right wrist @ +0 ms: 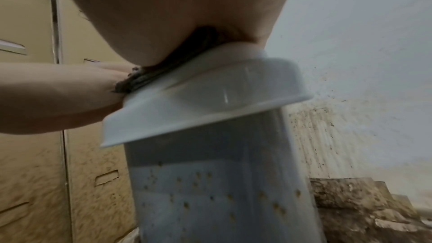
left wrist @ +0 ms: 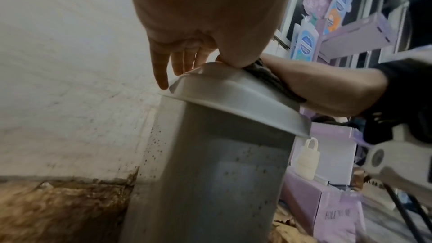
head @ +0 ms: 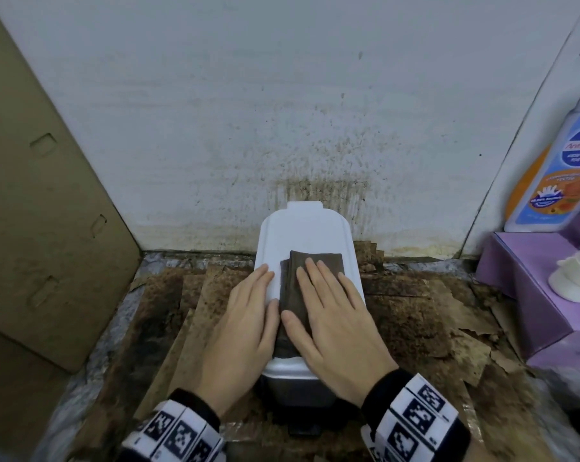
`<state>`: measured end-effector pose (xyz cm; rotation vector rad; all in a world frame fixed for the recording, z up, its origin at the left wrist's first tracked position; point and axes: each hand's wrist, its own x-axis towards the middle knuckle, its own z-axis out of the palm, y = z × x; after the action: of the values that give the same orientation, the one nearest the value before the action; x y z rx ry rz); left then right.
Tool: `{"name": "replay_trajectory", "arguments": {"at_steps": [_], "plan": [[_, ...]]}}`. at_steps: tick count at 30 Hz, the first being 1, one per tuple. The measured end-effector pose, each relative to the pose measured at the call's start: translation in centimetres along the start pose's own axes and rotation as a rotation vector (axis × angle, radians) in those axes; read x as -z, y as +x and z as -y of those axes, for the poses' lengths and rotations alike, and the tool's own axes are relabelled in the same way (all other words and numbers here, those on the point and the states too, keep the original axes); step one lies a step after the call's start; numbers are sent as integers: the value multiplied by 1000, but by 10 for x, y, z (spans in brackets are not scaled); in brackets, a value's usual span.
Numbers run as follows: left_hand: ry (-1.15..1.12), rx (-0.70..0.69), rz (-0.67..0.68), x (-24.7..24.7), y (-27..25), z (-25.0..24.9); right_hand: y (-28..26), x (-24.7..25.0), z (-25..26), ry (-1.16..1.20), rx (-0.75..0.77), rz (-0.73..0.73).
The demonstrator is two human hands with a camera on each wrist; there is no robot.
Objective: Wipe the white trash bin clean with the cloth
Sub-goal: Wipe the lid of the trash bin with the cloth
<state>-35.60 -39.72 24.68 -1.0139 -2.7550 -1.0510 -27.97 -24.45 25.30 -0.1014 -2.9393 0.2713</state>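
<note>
A stained white wall (head: pixel 215 111) backed the soiled floor. The white trash bin (head: pixel 303 228) stood against it. The right hand (head: pixel 332 315) pressed the brown cloth (head: pixel 302 261) flat-fingered onto the lid; the left hand (head: pixel 245 321) rested flat just left, fingers straight.

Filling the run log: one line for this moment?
right hand flat on folded brown cloth | white plastic bin lid | left hand steadies lid

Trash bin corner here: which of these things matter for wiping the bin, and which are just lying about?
For the job:
bin
cloth, flat on the lid
right hand, pressing the cloth
left hand, resting on the lid

Lying about:
cardboard box
purple box
soap bottle
torn cardboard scraps
</note>
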Motion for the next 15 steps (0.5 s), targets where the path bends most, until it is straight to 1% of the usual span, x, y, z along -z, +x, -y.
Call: {"name": "replay_trajectory", "arguments": {"at_steps": [3, 6, 8, 10, 12, 15], "plan": [[-9, -13, 14, 0, -1, 1, -7, 1, -7, -30, -37, -9], [-37, -1, 12, -1, -1, 4, -14, 4, -18, 6, -82, 4], [-50, 11, 15, -2, -1, 5, -17, 7, -27, 123, -128, 15], [-59, 22, 27, -2, -1, 5, -19, 9, -33, 330, -181, 28], [-60, 24, 31, -2, -1, 5, -19, 8, -35, 496, -200, 53], [-56, 30, 41, -1, 0, 6, -19, 2, -38, 621, -210, 38]]}}
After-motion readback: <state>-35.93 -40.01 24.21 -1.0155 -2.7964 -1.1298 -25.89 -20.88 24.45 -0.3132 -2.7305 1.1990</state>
